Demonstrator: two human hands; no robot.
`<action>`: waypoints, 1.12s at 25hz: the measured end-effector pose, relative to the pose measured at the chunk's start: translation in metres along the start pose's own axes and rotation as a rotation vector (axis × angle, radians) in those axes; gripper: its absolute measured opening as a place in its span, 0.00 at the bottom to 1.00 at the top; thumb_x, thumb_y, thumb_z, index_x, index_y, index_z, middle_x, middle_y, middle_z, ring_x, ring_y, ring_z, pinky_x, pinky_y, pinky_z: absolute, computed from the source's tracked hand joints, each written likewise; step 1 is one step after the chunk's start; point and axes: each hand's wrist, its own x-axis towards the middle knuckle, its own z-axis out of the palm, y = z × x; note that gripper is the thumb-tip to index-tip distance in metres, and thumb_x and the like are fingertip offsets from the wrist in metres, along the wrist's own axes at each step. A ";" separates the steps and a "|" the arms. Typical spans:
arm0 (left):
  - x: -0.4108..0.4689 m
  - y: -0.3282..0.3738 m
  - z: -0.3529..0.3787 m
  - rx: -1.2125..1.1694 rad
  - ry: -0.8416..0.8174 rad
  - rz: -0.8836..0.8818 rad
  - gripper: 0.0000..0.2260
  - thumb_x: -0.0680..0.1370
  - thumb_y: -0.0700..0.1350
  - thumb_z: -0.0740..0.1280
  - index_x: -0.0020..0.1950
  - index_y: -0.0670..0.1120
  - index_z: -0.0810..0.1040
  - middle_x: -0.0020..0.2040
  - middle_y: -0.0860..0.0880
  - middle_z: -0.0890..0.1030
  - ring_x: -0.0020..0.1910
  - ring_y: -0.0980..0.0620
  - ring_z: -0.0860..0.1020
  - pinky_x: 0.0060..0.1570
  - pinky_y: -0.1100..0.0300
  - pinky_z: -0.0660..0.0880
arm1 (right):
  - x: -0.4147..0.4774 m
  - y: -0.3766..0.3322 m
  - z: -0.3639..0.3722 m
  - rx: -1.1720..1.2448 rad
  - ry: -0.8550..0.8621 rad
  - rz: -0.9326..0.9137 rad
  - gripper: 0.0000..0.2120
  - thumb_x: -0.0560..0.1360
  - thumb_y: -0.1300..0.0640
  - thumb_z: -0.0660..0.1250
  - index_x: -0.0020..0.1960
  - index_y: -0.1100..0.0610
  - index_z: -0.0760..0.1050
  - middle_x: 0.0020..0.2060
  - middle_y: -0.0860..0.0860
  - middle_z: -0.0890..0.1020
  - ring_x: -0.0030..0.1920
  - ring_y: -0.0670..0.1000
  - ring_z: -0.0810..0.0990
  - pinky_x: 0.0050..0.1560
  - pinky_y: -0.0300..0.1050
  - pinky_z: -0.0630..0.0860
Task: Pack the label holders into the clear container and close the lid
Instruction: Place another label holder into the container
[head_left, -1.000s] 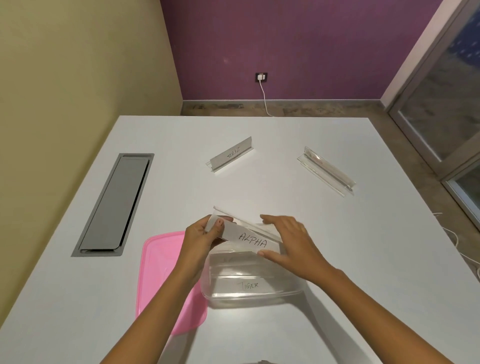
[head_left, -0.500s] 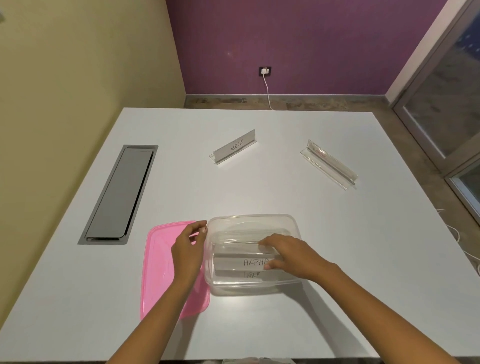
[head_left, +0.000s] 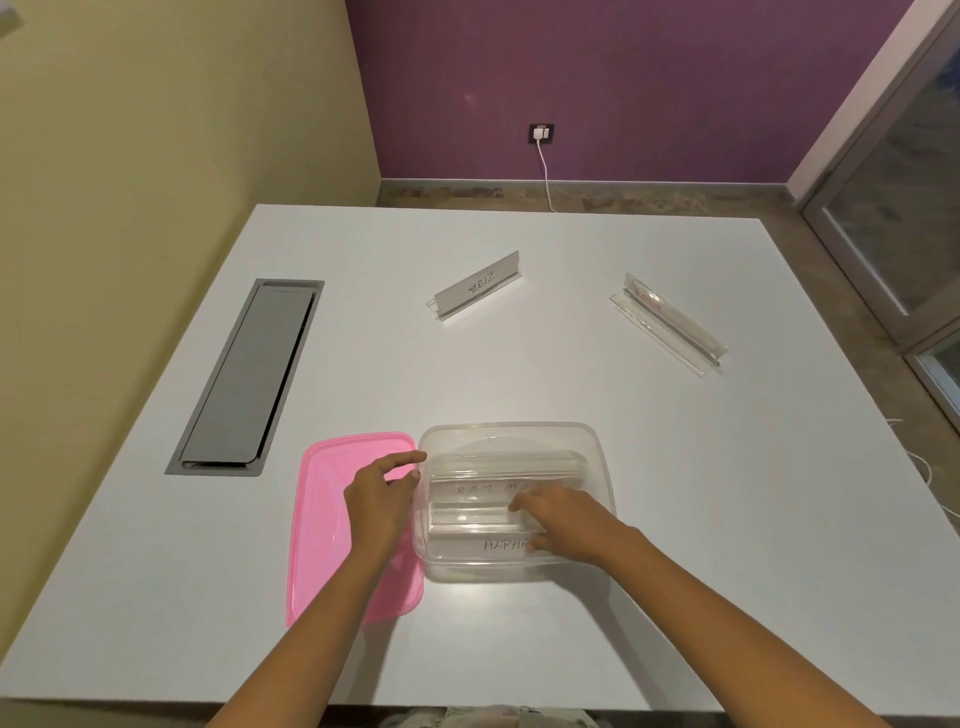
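The clear container (head_left: 597, 447) stands open near the table's front edge. Inside lie label holders, one marked BAT MA… (head_left: 483, 489) and one marked ALPHA (head_left: 501, 545). My right hand (head_left: 563, 522) is down inside the container, thumb and fingers closed on the ALPHA holder. My left hand (head_left: 382, 496) grips the container's left wall at the rim. The pink lid (head_left: 324, 525) lies flat just left of the container, partly under my left hand. Two more holders lie farther back: a ZEBRA label holder (head_left: 475, 287) and a clear label holder (head_left: 667, 325) to the right.
A grey cable hatch (head_left: 249, 376) is set into the white table (head_left: 675, 519) at the left. Yellow wall on the left, purple wall with a socket and white cable (head_left: 543, 156) behind, a glass door (head_left: 904, 208) at the right.
The ALPHA holder went from above the container down into it with my right hand. My left hand let go of the holder and took the container's left rim.
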 end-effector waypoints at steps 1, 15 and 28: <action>0.000 0.000 0.000 -0.002 0.004 -0.002 0.11 0.74 0.37 0.67 0.51 0.50 0.84 0.56 0.45 0.83 0.41 0.42 0.83 0.50 0.48 0.80 | 0.002 0.001 0.001 -0.010 0.002 0.007 0.21 0.74 0.54 0.69 0.66 0.55 0.70 0.61 0.55 0.78 0.61 0.58 0.75 0.56 0.51 0.73; 0.001 0.023 0.030 0.327 -0.014 0.436 0.12 0.76 0.39 0.66 0.58 0.48 0.79 0.58 0.51 0.80 0.61 0.50 0.73 0.59 0.64 0.63 | -0.007 0.036 -0.058 0.375 0.670 0.144 0.06 0.77 0.55 0.66 0.46 0.55 0.81 0.41 0.50 0.85 0.39 0.50 0.81 0.46 0.50 0.79; 0.037 0.053 0.096 0.705 -0.250 0.724 0.10 0.77 0.45 0.64 0.58 0.52 0.79 0.53 0.53 0.83 0.51 0.49 0.80 0.46 0.55 0.75 | 0.061 0.218 -0.116 0.134 0.702 0.642 0.21 0.75 0.68 0.63 0.68 0.66 0.66 0.65 0.64 0.72 0.67 0.63 0.68 0.64 0.55 0.70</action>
